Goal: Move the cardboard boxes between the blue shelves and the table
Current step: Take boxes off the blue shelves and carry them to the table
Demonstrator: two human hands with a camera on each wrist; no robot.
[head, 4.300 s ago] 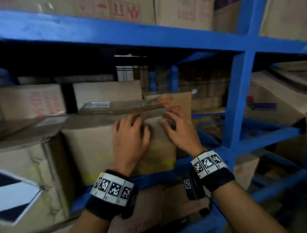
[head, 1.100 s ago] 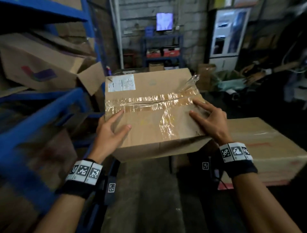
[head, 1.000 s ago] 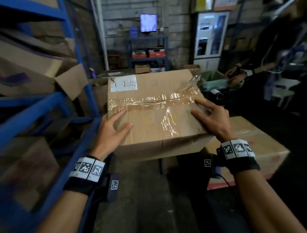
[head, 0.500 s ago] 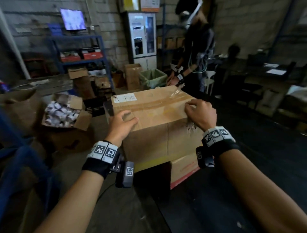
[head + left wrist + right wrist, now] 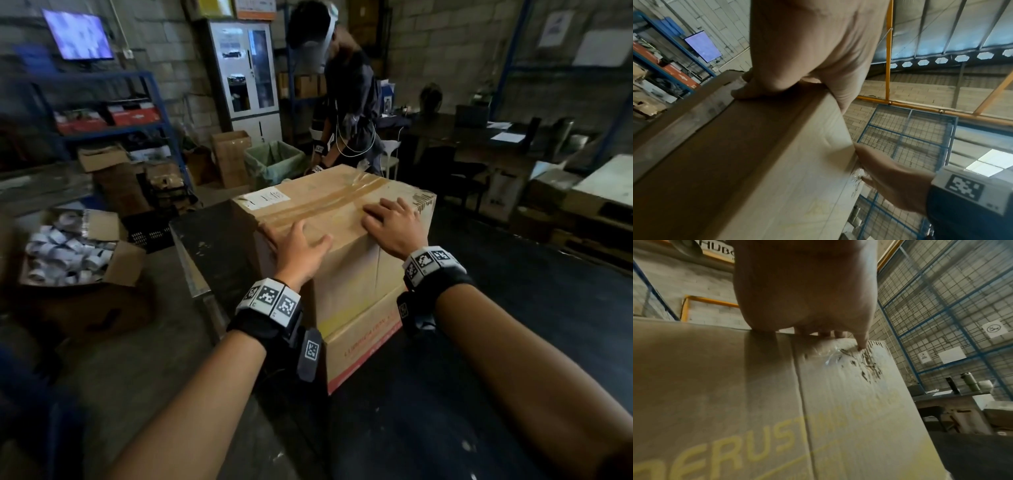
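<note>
A taped cardboard box (image 5: 346,274) with a white label stands on a lower box with red print (image 5: 363,339), both on a dark table (image 5: 212,233). My left hand (image 5: 296,245) lies over its near left top corner with the fingers spread. Flat on the top near the right edge rests my right hand (image 5: 390,226). The left wrist view shows the box (image 5: 756,162) from below, my left hand (image 5: 797,56) on its top edge and my right hand (image 5: 890,178) at the far corner. In the right wrist view my right hand (image 5: 803,288) tops the box (image 5: 735,402), which carries yellow lettering.
Another person (image 5: 349,96) bends over just behind the box. An open carton of white rolls (image 5: 68,250) sits on the floor at left. A green-lined bin (image 5: 274,161), a blue shelf (image 5: 102,102) and desks (image 5: 479,137) stand further back.
The box came off the blue shelf, was carried round to the table and now stands on the lower box. My hands have shifted from its sides onto its top.
</note>
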